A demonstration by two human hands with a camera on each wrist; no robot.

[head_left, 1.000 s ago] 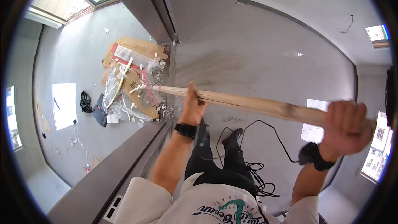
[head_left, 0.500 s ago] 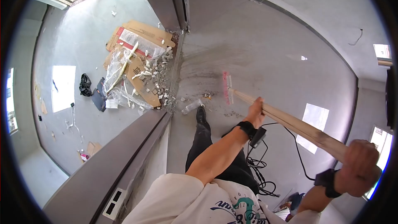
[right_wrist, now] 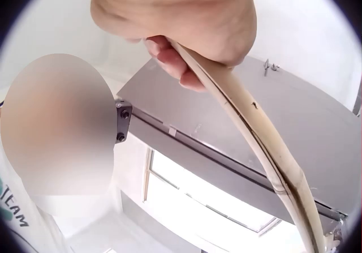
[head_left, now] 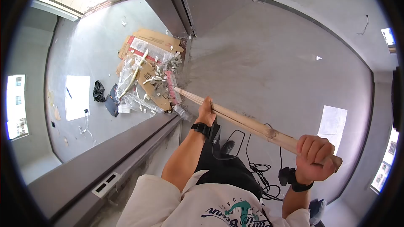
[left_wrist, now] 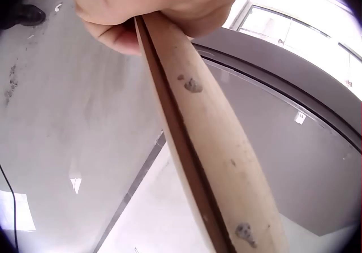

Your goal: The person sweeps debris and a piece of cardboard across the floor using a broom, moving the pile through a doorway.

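A long split wooden pole (head_left: 244, 122) slants across the head view, ending at a pink-and-white broom head (head_left: 171, 87) that lies against the edge of a debris pile (head_left: 158, 80). Partway along the pole, the left hand (head_left: 206, 112) grips it; the right hand (head_left: 315, 158) is wrapped round it near its thick end. In the left wrist view the left hand (left_wrist: 153, 4) encloses the grooved pole (left_wrist: 215, 128). The right hand (right_wrist: 181, 21) curls round the pole (right_wrist: 266, 134) in the right wrist view. Clear plastic (head_left: 182, 112) lies beside the broom head.
Flattened cardboard (head_left: 158, 38) and plastic film lie under the debris. A grey frame (head_left: 113, 164) runs along the left. Black cables (head_left: 263, 172) trail by the person's legs. A black bag (head_left: 99, 91) sits on the far floor.
From mid-floor half a second ago, the broom head has moved left to the debris pile. Both hands moved left with the pole. The clear plastic by the shoe now lies near the doorway edge.
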